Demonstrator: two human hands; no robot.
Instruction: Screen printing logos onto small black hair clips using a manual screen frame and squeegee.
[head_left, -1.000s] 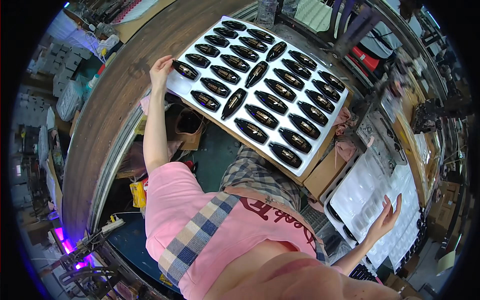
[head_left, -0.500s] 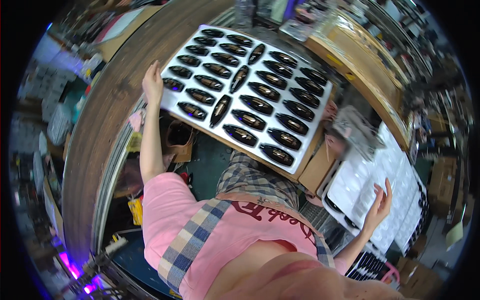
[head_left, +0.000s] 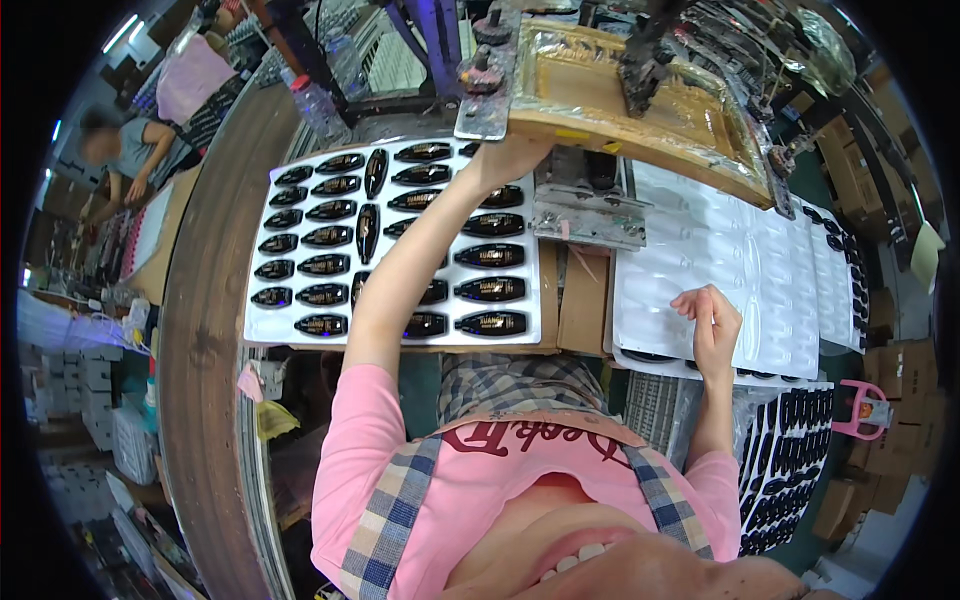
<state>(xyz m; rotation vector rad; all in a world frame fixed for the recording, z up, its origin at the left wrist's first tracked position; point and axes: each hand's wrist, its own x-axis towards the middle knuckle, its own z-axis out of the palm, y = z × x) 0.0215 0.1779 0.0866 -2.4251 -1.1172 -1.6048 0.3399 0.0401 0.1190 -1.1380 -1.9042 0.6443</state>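
In the head view, the hands [head_left: 515, 155] are well apart. The left one is up at the near edge of the wooden frame [head_left: 690, 165]; its fingertips are hidden there, so I cannot tell whether it grips the frame, a piece or nothing. The right hand [head_left: 712, 325] is over the clear tray [head_left: 660, 250], half open with its fingers loosely curled — nothing shows in it, and whether it touches the plastic is unclear.

The black pieces [head_left: 490, 256] lie in rows in the white tray [head_left: 270, 325], to the left of the metal plate [head_left: 590, 225] under the frame. The left forearm crosses above that tray and hides several of them. Were the arm to drop or sweep sideways, I judge it could knock pieces out of line or smear their gold marks — should those be wet, which does not show.

The frame overhangs the left hand closely, so a sudden drop could pinch the fingers. On the right, a careless press could dent or slide the clear tray, which looks thin.
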